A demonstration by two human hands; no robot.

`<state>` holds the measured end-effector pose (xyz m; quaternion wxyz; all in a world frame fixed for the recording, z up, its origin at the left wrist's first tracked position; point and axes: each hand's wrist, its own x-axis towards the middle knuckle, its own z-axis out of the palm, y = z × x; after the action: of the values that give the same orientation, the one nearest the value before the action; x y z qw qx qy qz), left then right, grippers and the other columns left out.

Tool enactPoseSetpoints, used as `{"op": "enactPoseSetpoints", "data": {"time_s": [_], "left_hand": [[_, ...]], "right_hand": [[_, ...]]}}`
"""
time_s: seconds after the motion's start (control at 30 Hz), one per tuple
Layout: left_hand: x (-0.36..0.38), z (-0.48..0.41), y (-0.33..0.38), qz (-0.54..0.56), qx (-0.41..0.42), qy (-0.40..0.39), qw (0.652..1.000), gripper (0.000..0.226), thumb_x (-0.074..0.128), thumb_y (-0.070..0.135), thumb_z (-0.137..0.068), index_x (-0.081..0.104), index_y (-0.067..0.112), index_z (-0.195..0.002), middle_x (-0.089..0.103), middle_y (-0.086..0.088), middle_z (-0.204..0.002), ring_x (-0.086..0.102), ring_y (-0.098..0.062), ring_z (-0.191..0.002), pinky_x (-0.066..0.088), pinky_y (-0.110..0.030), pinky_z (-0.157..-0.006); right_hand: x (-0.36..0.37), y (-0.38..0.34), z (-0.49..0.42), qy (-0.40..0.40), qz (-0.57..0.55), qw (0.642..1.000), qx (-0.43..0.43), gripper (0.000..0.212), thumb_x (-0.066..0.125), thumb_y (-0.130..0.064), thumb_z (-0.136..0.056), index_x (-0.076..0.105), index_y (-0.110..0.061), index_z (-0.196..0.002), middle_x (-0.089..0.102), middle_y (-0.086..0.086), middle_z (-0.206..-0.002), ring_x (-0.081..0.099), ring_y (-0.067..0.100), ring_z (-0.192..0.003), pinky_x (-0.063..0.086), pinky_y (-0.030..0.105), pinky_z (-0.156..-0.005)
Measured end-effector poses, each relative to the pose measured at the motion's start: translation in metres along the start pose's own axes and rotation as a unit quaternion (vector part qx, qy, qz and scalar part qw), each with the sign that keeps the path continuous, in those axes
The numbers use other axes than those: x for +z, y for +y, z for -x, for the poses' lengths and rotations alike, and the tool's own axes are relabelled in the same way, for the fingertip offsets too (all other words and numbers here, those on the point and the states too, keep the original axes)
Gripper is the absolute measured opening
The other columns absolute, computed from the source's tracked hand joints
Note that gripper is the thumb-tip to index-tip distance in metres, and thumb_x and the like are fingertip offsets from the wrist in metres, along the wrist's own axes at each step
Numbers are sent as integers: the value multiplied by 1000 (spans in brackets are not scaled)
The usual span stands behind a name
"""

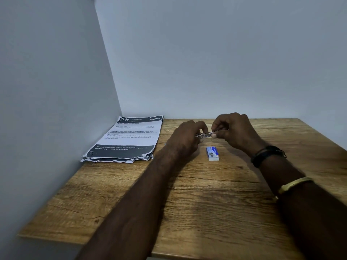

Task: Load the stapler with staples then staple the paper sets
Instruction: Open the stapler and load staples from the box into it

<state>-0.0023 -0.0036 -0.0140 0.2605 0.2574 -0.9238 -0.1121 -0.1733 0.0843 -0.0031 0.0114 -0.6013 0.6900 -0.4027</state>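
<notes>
table (206, 207): wooden, set in a wall corner
staple box (212, 153): flat on table, just in front of the hands
stapler (205, 134): small, metal, held above table between both hands
left hand (187, 136): fingers curled, gripping stapler's left end
right hand (232, 130): thumb and fingers pinching stapler's right end
paper stack (129, 139): far left, against the wall

The light is dim, cool and even, and I cannot place its source. The plain grey-blue walls (206, 53) darken low on the left. My forearms lay only soft, vague shadows on the brown wood-grain tabletop (206, 212), which carries a dull sheen near me. The thin silvery metal piece (205, 133) pinched between my left hand (187, 136) and right hand (232, 130) is smeared by blur. Small print on the stack of white-and-black printed paper sheets (127, 137) is unreadable. The wide lens bends the wall corner and the table edges.
</notes>
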Motion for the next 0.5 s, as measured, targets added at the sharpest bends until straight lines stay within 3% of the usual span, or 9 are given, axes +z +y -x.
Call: {"op": "enactPoseSetpoints", "data": {"time_s": [0.27, 0.37, 0.5], "left_hand": [[-2, 1, -2, 47, -55, 13, 997, 37, 75, 22, -88, 56, 23, -119, 72, -4, -106, 63, -22, -92, 53, -38, -86], [-3, 2, -9, -13, -98, -14, 995, 33, 73, 39, -87, 60, 31, -115, 75, 2, -106, 66, -20, -101, 52, -39, -90], [-5, 1, -19, -114, -135, -20, 984, 26, 69, 54, -82, 66, 32, -95, 73, 8, -101, 63, -19, -104, 42, -38, -87]], "right_hand": [[0, 2, -1, 14, 6, 1000, 1, 23, 91, -6, -69, 75, -14, -83, 74, 1, -78, 69, 12, -76, 45, 11, -67], [-2, 4, -1, 23, 8, 1000, 7, 23, 91, -5, -67, 76, -13, -82, 74, 0, -76, 68, 10, -73, 44, 9, -66], [-1, 6, -2, 27, 10, 1000, 12, 22, 90, -4, -68, 76, -13, -81, 72, 1, -74, 65, 11, -71, 41, 3, -64]]}}
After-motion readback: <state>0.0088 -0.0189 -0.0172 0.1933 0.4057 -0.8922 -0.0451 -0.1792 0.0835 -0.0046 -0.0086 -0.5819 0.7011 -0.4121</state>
